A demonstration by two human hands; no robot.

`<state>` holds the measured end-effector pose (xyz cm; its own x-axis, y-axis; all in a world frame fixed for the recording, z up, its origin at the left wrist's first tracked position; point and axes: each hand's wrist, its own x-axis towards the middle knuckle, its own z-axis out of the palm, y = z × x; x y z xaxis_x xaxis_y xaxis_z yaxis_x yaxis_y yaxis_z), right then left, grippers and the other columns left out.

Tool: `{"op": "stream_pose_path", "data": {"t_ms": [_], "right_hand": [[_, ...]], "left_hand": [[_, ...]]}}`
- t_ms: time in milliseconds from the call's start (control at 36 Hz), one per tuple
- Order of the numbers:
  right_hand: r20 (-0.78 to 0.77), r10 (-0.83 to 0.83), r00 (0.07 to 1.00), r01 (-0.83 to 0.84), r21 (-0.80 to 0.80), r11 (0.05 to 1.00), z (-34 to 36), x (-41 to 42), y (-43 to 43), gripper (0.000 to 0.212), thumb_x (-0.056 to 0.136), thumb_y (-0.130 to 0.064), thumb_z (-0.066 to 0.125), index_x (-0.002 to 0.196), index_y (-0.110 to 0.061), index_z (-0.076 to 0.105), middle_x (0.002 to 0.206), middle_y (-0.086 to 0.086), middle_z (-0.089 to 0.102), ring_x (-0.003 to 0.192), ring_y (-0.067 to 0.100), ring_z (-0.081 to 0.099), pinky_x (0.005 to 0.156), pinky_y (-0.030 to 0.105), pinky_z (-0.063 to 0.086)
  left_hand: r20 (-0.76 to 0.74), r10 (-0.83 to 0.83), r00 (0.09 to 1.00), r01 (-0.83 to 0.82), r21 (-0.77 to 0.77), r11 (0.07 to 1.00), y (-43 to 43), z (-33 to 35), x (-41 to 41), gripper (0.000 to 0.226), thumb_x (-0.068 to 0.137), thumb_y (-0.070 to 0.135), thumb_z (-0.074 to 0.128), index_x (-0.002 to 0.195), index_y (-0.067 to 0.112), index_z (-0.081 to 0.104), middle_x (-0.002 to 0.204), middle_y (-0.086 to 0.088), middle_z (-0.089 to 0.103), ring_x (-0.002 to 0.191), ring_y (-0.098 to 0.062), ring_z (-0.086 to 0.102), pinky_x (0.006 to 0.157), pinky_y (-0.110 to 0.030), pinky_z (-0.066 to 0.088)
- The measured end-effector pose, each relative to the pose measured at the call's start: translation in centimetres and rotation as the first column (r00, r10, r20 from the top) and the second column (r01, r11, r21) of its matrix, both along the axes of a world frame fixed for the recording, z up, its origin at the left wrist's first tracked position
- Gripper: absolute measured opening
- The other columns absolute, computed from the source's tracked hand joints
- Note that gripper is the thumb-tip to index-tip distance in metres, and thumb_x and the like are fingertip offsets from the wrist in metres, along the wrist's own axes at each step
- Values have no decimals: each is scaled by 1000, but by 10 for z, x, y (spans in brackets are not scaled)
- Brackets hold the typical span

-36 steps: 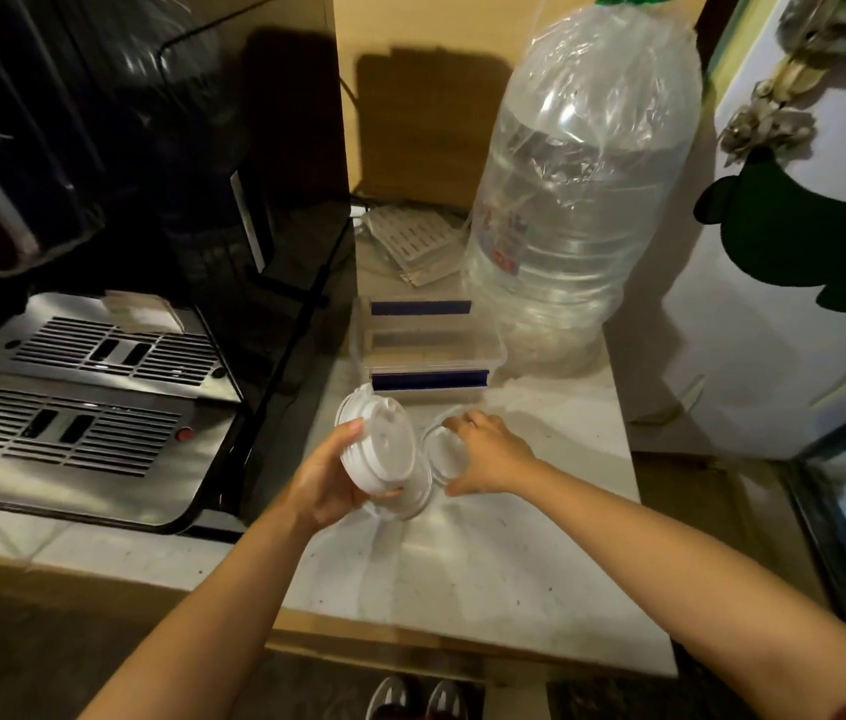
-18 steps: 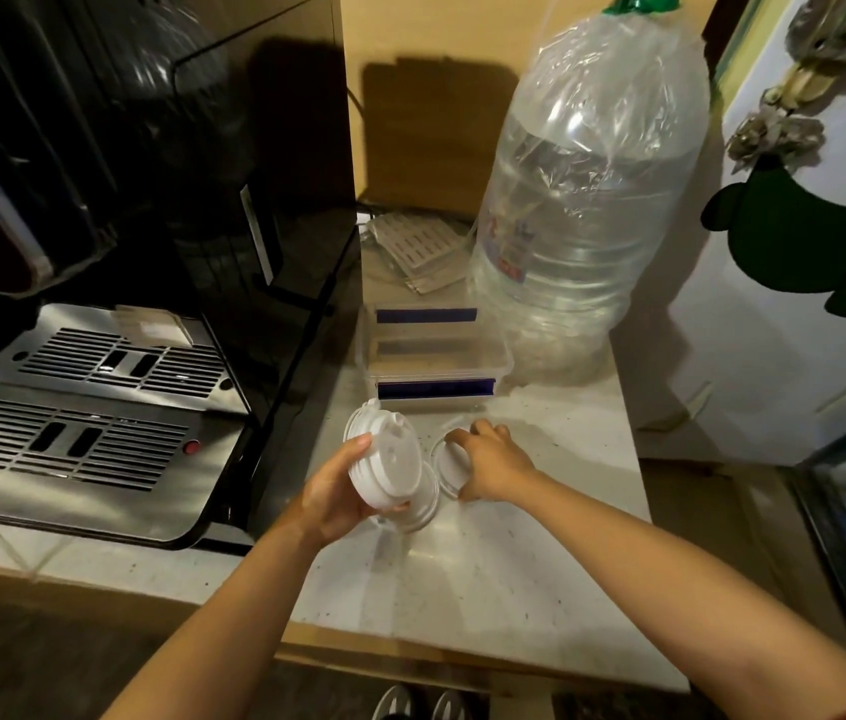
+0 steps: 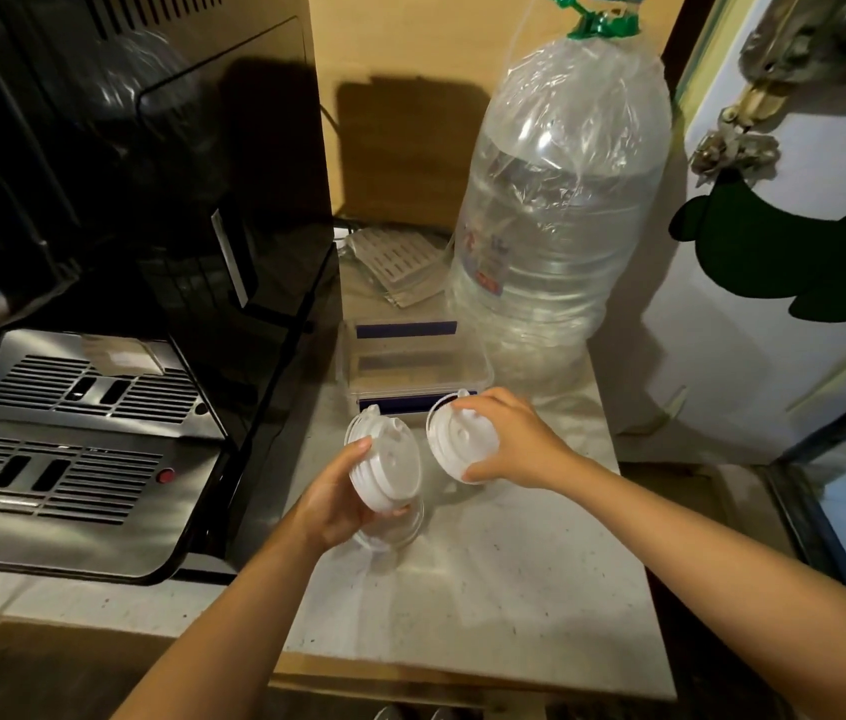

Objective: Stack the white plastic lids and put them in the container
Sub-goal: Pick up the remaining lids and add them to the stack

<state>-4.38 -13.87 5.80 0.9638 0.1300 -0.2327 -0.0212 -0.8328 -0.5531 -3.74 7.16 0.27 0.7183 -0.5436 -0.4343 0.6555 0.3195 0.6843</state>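
My left hand (image 3: 332,498) grips a small stack of white plastic lids (image 3: 387,462), tilted on edge above the counter. Under that stack a clear lid (image 3: 394,532) lies on the counter. My right hand (image 3: 506,441) holds a single white lid (image 3: 454,439), lifted and tilted, just right of the stack and apart from it. Right behind both hands stands a clear rectangular container (image 3: 418,363) with blue clips, its top open as far as I can tell.
A big clear water bottle (image 3: 561,210) stands at the back right of the pale counter (image 3: 488,589). A black coffee machine with a steel drip tray (image 3: 72,449) fills the left. A white door (image 3: 774,304) is on the right. A slotted grate (image 3: 394,262) lies behind the container.
My right hand has picked the single white lid up off the counter and raised it toward the container. My left hand keeps the stack in about the same place.
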Motion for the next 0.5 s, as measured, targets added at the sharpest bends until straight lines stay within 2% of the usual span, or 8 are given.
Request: {"op": "stream_pose_path", "data": {"t_ms": [111,194,278,361,500], "right_hand": [[65,5,998,-13,115,993,15,-2,2,79,64,-22,81,132,-30,42,132,-2,38,119,18,39,95,29,37],[102,40,994,-57,165,985,25,-2,6,79,64,-21,82,131,-30,42,123,-7,37,111,10,39,91,25,35],[109,70,992,-93,214,973,28,-2,10,79,62,-22,83,130,-31,44,121,-11,36,112,10,40,94,28,40],[110,108,988,-130,225,966,26,-2,15,78,62,-23,83,129,-33,44,122,-11,37,117,14,42,100,34,43],[114,152,982,-176,242,954,20,-2,22,77,63,-22,82,129,-32,44,125,-9,37,121,16,40,103,39,42]], "left_hand": [[38,-32,999,33,-9,999,-4,3,5,92,22,53,86,104,22,58,100,-13,58,91,-31,56,57,-35,58],[80,-43,996,45,-32,998,-7,4,9,78,24,55,85,94,25,67,95,-10,63,88,-29,58,57,-35,57],[145,-71,987,80,-53,995,-10,8,12,69,29,58,83,90,29,71,88,-4,70,81,-23,62,57,-33,54],[174,-91,981,103,-65,993,-11,9,13,76,30,61,82,96,26,67,86,-3,74,76,-19,68,56,-32,56],[191,-98,977,114,-76,991,-11,13,16,84,32,62,81,103,22,62,89,-4,74,80,-20,69,58,-34,58]]}}
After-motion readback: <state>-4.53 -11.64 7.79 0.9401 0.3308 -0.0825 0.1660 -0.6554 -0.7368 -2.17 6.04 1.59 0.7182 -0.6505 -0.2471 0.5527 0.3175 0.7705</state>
